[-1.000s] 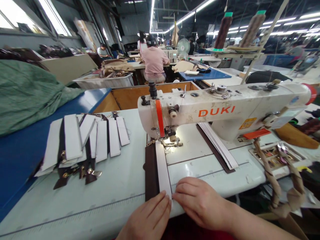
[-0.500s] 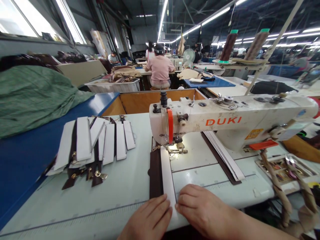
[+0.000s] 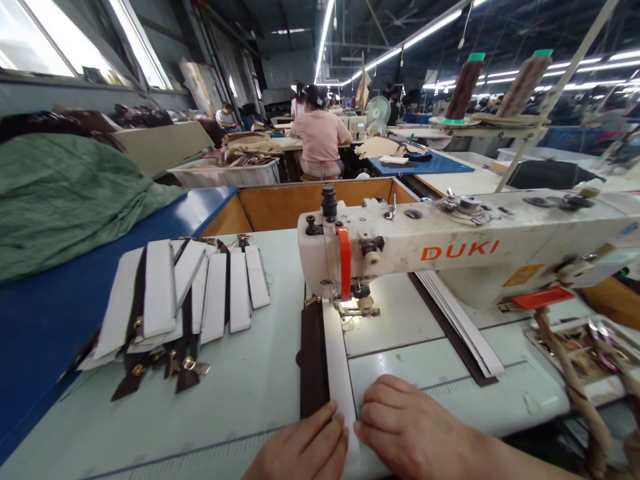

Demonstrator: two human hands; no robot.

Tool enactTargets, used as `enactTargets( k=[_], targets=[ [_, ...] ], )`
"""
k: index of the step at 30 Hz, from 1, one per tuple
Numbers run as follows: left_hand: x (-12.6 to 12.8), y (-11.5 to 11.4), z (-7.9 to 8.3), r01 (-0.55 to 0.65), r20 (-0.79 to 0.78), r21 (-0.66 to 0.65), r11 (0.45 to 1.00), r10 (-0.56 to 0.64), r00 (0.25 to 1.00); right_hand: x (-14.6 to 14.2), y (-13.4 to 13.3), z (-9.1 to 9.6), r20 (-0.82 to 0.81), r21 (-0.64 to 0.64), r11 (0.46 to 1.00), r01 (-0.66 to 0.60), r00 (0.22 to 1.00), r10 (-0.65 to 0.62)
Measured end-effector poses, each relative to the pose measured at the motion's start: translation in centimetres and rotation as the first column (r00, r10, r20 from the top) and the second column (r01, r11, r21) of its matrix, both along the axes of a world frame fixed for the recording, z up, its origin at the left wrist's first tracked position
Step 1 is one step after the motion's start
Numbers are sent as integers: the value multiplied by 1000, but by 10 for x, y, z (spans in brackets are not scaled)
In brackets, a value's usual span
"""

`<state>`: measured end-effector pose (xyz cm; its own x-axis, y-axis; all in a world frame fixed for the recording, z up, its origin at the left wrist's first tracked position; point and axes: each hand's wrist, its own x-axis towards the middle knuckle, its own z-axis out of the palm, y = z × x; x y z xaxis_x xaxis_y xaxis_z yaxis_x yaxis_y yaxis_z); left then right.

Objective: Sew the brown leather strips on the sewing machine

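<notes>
A long strip, dark brown on the left and white on the right, runs from the presser foot of a white DUKI sewing machine back toward me. My left hand lies flat on the near end of the strip, fingers out and pressing down. My right hand rests just beside it on the strip's right edge, fingers curled down onto the material. The fingertips of the two hands almost meet over the white band.
A fanned pile of finished white-and-brown strips with metal clips lies to the left on the pale table. More strips lie under the machine arm. Green cloth sits far left. A person in pink sits at a table behind.
The view has shifted slightly, so the machine sits lower and more to the right. Both hands stay on the near end of the strip, close to the bottom edge.
</notes>
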<state>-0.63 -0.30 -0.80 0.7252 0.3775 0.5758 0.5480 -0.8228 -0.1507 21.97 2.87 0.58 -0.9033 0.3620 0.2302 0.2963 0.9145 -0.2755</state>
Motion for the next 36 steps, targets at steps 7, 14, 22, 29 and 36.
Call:
enactTargets(
  k=[7,14,22,29,36],
  targets=[
    [-4,29,1,10,-2,-48,999,-10,1000,-4,24,-6,-30,8,996,85,996,-85],
    [-12,61,-7,-18,26,-5,1000,18,1000,-11,53,-7,-64,70,986,154,987,-150],
    [-16,96,-6,-33,-26,-17,999,33,999,-24,77,-10,-120,96,945,313,946,-302],
    [-24,128,-11,-57,-90,-37,998,54,995,-33,84,-13,-166,85,907,412,904,-395],
    [-21,144,-8,-90,-93,-77,993,83,992,-34,84,-16,-177,95,897,432,894,-412]
  ],
)
